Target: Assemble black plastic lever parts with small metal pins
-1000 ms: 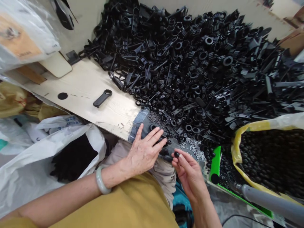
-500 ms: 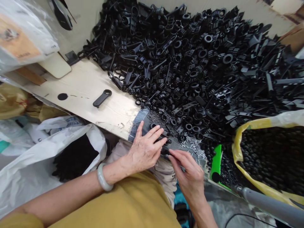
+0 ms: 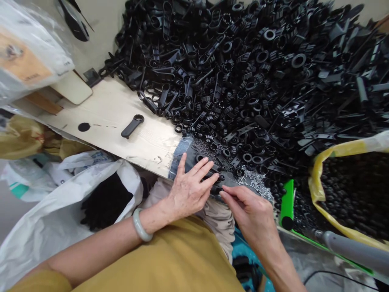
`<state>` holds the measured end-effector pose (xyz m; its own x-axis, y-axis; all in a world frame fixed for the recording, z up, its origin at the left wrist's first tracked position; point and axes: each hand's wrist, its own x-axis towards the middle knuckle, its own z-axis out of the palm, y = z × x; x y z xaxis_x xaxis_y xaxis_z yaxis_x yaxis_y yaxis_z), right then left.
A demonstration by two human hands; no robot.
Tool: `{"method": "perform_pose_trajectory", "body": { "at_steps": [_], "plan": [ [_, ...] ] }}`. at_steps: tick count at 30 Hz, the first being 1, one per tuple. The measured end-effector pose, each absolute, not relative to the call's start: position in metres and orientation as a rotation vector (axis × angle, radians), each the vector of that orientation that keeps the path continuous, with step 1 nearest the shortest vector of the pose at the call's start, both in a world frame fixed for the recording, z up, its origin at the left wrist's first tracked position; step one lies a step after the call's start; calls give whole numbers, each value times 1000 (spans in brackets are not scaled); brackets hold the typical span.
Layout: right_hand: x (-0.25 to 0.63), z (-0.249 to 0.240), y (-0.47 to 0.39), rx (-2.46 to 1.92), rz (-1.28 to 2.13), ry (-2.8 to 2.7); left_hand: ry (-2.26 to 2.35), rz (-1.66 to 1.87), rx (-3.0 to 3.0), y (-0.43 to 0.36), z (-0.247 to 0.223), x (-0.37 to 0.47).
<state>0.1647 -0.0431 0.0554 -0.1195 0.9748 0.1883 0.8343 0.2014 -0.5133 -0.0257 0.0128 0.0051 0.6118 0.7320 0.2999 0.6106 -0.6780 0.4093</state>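
My left hand (image 3: 193, 184) lies spread, fingers apart, over dark plastic parts on a denim cloth (image 3: 181, 152) at the table's front edge. Beneath its fingertips is a black part (image 3: 216, 189), mostly covered. Thumb and forefinger of my right hand (image 3: 247, 202) are pinched together at the right end of that part; whatever small thing they hold is hidden. Small silver pins (image 3: 255, 181) are scattered just beyond my right hand. Tiny dark pieces (image 3: 206, 148) lie past my left fingertips. One black ring-ended handle (image 3: 132, 126) rests alone on the pale board.
A large heap of black parts (image 3: 194, 73) covers the back. On the right are a green tool (image 3: 287, 205) and a yellow-rimmed bag (image 3: 317, 182) of black pieces. A white bag (image 3: 127, 182) with black items hangs front left, below the board (image 3: 152, 142).
The view has shifted slightly, so most things appear a little displaced. Both hands keep nearly the same pose at the black part, my right thumb and forefinger still together.
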Motion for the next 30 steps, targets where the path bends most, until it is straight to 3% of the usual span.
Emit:
{"method": "perform_pose_trajectory", "body": {
  "at_steps": [9,13,21,25,30],
  "plan": [
    [160,56,-35,-1726,318,-2233,1080,592,2641,13,2,-28],
    [155,47,-47,-1729,353,-1978,1059,627,2644,15,1,-27],
    [157,25,-69,-1680,783,-1303,988,695,2695,20,-1,-22],
    [176,29,-120,-1729,599,-1293,987,708,2733,19,-2,-19],
    [238,45,-165,-1774,-50,-691,988,706,2779,19,-4,-20]
  ]
}}
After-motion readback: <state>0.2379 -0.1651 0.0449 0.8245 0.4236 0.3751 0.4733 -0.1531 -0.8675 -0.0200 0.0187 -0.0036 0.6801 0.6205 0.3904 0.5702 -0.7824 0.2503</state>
